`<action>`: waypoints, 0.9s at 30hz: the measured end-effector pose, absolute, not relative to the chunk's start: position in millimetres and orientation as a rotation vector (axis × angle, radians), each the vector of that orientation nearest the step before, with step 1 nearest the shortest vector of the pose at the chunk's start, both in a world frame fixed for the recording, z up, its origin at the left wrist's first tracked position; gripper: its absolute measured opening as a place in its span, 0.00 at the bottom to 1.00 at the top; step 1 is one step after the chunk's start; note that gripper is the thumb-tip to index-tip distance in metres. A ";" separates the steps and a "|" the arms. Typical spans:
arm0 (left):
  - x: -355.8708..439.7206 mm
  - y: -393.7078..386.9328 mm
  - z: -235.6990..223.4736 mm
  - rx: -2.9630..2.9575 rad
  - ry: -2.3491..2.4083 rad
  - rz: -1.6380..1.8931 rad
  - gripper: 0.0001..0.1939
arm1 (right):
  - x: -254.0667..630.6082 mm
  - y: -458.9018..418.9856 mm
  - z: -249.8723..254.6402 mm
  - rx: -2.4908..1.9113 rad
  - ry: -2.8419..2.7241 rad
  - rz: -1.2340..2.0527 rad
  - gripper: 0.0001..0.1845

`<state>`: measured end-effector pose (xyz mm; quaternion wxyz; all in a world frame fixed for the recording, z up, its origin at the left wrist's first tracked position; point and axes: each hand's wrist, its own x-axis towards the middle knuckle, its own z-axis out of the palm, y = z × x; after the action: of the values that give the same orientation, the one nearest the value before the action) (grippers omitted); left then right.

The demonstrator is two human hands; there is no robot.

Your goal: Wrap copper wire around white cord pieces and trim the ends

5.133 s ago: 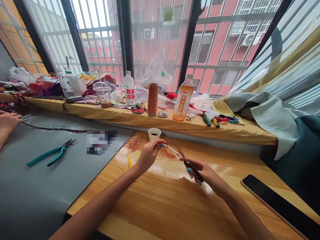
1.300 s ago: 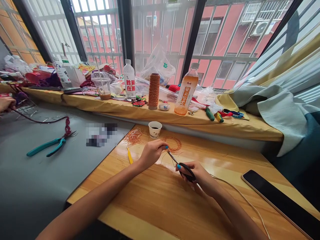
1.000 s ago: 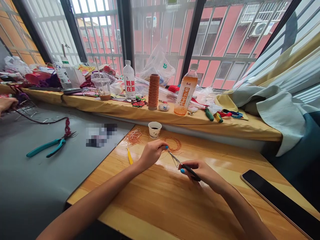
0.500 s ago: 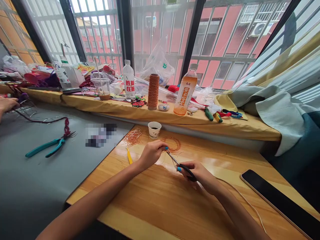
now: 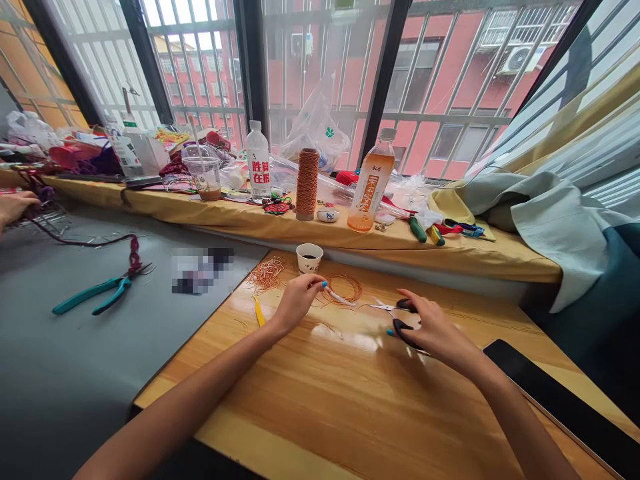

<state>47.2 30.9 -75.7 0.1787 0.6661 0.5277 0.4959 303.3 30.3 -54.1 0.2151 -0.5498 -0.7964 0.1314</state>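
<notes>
My left hand (image 5: 300,301) pinches the end of a thin white cord-like piece (image 5: 343,299) between thumb and forefinger; its exact kind is too small to tell. The free end points right, over a coil of copper-coloured thread (image 5: 353,283). My right hand (image 5: 436,328) is on the black-handled scissors (image 5: 406,331), low over the wooden table, with thumb and fingers at the spread handle rings. Their blades point left, apart from the white piece. Just beyond my left hand stands a paper cup (image 5: 309,256) with dark contents. A pile of cut thread (image 5: 267,273) lies left of it.
Yellow tweezers-like tool (image 5: 259,310) lies left of my hand, a phone (image 5: 555,400) at right. Teal-handled pliers (image 5: 95,297) rest on the grey table, where another person's hand (image 5: 17,207) holds dark red cord. A thread spool (image 5: 307,185) and bottles (image 5: 373,183) line the sill.
The scissors have moved right, away from the white piece, and their handles have spread. My left hand has shifted slightly left and up with the piece, which now points right.
</notes>
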 end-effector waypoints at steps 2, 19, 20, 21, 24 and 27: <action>47.8 31.1 -75.6 1.872 1.487 1.381 0.07 | 317.4 38.8 -62.6 -1.611 -2.237 0.158 0.31; 68.8 8.8 -73.3 2.167 1.189 1.227 0.10 | 239.0 -4.8 -68.6 -1.158 -1.881 1.127 0.20; 68.2 8.7 -73.6 2.234 1.170 1.210 0.12 | 239.9 -4.8 -66.1 -1.167 -1.883 1.090 0.19; 67.5 8.6 -73.8 2.294 1.152 1.190 0.13 | 240.2 -5.3 -63.5 -1.175 -1.895 1.048 0.19; 65.9 8.2 -75.0 2.379 1.147 1.160 0.14 | 239.2 -7.9 -58.6 -1.191 -1.963 0.913 0.19; 65.9 8.0 -76.2 2.398 1.151 1.176 0.12 | 237.4 -10.0 -59.1 -1.174 -2.045 0.780 0.20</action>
<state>65.9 8.0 -76.2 0.1164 0.8190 0.3931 0.4016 237.4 -10.0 -59.1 0.3233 -0.4472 -0.7792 0.2971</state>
